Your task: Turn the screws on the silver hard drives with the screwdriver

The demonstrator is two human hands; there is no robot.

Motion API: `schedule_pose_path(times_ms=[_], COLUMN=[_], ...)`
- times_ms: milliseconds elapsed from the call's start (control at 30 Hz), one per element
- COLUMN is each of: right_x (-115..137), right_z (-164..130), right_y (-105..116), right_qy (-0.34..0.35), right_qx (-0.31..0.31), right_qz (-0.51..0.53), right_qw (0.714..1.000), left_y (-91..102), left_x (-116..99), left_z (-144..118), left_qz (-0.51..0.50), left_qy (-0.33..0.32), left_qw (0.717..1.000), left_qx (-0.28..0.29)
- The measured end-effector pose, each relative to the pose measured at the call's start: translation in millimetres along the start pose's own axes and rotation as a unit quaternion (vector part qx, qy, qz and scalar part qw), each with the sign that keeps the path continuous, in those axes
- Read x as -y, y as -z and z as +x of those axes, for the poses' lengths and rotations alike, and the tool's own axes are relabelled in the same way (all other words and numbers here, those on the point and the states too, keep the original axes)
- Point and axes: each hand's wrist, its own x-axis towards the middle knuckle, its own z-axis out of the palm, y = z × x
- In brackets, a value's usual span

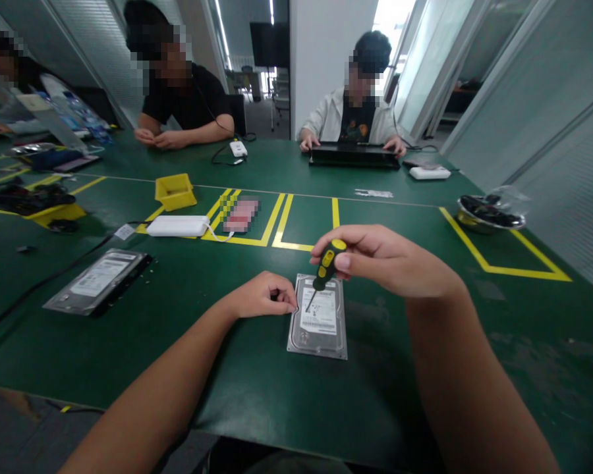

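Note:
A silver hard drive (321, 336) with a white label lies flat on the green table in front of me. My left hand (267, 295) rests at its left edge, fingers curled and thumb and fingertips closed against the rim. Over the drive, my right hand (375, 257) grips a short yellow-and-black screwdriver (326, 263) by its handle. The shaft slants down and left, its tip at the label; whether it touches cannot be made out. Off to the left lies another hard drive (99, 280), with tiny bits beside its right edge.
A white power strip (178, 226), a phone (241, 216) and a yellow bin (174, 191) stand beyond my left hand. A metal bowl (491, 214) of dark parts is at the right. A black cable (54, 276) crosses the left side. Several people sit opposite, one holding a black panel (354, 155).

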Motion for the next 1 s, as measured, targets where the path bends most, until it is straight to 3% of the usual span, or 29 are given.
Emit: schedule_pose_path(times_ms=[400, 1000], right_x=[-7, -21], right_z=[15, 21], right_y=[-24, -25], right_qy=[0.025, 0.016], right_qx=[-0.051, -0.036], right_qz=[-0.158, -0.129], right_qw=[0.986, 0.991], left_y=[0.4, -0.1], left_x=[7, 6], left_z=[0, 0], left_qz=[0.002, -0.003], left_qy=[-0.008, 0.002], left_qw=[1.000, 1.000], left_qx=[-0.005, -0.005])
